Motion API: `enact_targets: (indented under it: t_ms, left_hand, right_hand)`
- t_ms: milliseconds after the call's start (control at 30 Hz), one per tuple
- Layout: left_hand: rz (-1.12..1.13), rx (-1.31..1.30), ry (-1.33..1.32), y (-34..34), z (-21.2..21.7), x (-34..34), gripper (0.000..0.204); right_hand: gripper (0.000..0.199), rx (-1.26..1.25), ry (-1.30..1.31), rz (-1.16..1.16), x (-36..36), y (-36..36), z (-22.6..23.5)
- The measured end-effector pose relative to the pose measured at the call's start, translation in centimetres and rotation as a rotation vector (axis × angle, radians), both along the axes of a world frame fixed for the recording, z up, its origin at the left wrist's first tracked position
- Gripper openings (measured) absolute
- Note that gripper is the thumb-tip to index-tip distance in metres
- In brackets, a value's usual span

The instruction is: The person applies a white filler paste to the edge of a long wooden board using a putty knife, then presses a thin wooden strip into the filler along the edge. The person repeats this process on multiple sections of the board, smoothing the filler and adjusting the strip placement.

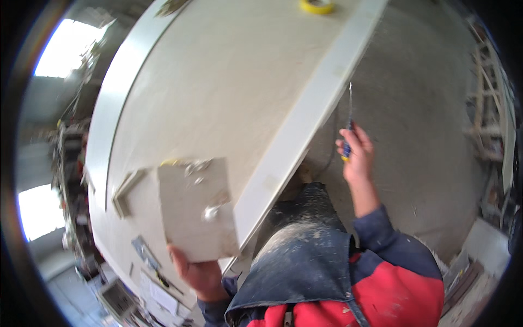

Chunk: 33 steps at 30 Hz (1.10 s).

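Note:
My left hand (pixel 202 277) is closed on the near edge of a flat rectangular board (pixel 188 229), thumb on top. Dabs of white paste (pixel 211 212) lie on the board's face and along its far edge. The board is held over the large pale panel (pixel 218 92), near its white border strip (pixel 297 128). Out past the strip's right edge, my right hand (pixel 358 155) grips a thin putty knife (pixel 350 106) by its dark blue and yellow handle. The blade points away from me, seen nearly edge-on, with a whitish tip.
A yellow tape roll (pixel 317 6) lies at the panel's far end. An angled wooden piece (pixel 125 193), a wide metal scraper (pixel 145 252) and papers (pixel 159 294) are at the left. Wooden racking (pixel 485 103) stands at the right beyond the grey floor (pixel 419 125).

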<state>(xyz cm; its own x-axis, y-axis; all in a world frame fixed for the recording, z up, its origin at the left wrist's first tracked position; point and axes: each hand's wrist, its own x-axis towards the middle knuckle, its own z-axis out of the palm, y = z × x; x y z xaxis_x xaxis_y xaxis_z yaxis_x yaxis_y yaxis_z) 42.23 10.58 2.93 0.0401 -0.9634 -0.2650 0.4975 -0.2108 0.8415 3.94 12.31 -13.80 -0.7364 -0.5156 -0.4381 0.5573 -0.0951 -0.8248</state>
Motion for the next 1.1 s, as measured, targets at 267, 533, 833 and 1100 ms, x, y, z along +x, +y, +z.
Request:
enact_targets:
  t_ms: [267, 533, 833, 1100]
  left_hand:
    - [-0.189, -0.090, 0.126, 1.6, -0.8, 6.3, 0.061]
    - [-0.018, -0.024, 0.065, 5.4, -2.9, 13.3, 0.059]
    - [-0.084, -0.103, 0.172, 6.1, -1.0, 20.1, 0.062]
    - [-0.144, -0.044, 0.035, 7.1, 0.0, 20.3, 0.059]
  right_hand:
    - [0.033, -0.186, 0.904, 1.103, 12.5, 4.6, 16.0]
    - [0.029, 0.000, 1.174, 1.169, 21.8, 9.5, 17.9]
    - [0.042, 0.020, 0.118, 0.332, 16.3, 12.8, 8.5]
    - [0.034, -0.034, -0.057, 0.059, 12.0, 5.6, -1.5]
